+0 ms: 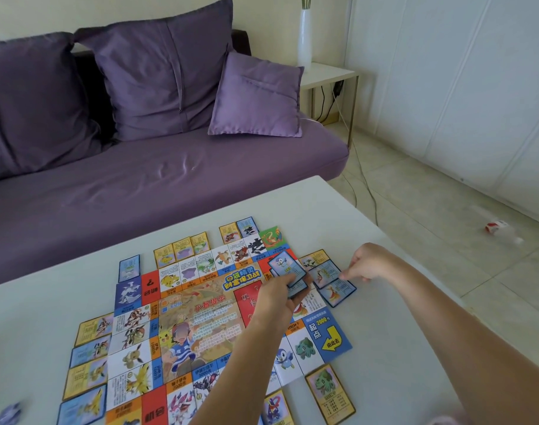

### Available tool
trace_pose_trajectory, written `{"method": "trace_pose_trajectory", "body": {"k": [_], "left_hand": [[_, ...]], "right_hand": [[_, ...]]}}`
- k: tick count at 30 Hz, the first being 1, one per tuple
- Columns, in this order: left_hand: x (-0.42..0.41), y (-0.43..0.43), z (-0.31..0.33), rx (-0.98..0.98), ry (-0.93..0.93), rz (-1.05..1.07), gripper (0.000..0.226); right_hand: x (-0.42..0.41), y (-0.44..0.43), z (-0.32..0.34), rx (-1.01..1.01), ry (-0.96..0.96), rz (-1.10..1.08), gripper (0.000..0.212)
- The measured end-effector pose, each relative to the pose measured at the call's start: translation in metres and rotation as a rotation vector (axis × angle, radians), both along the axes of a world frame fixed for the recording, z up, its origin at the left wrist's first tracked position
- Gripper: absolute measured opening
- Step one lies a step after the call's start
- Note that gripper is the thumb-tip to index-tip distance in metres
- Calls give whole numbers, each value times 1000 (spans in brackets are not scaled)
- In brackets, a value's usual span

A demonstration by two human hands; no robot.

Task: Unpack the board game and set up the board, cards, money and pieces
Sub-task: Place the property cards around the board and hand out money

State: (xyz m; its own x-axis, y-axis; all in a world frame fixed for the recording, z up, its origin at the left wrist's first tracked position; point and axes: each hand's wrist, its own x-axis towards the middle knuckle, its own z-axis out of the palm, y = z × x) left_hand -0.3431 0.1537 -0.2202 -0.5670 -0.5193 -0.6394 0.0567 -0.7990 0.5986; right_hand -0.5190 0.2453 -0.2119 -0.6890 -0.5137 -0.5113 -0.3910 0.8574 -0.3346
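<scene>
White table [384,302] carries board [206,317]. Left hand [277,297] grips card stack [288,271]; right hand [363,265] pinches a card [338,289]. Risk: stack slips, scattering placed cards.

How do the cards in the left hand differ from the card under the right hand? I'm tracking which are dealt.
The cards in the left hand are lifted above the board, fanned and tilted; the card under the right hand lies flat on the table beside the board. Both are blue-bordered.
</scene>
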Motion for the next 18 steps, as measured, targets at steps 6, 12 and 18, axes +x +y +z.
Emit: {"method": "trace_pose_trajectory", "body": {"k": [6, 12, 18], "left_hand": [[-16, 5, 9, 2, -14, -89, 3], [-20, 3, 1, -32, -81, -141, 5], [-21, 2, -4, -35, -88, -131, 4]], "right_hand": [[3, 3, 2, 46, 9, 28, 55], [6, 4, 3, 91, 46, 70, 54], [9, -1, 2, 160, 104, 113, 43]]}}
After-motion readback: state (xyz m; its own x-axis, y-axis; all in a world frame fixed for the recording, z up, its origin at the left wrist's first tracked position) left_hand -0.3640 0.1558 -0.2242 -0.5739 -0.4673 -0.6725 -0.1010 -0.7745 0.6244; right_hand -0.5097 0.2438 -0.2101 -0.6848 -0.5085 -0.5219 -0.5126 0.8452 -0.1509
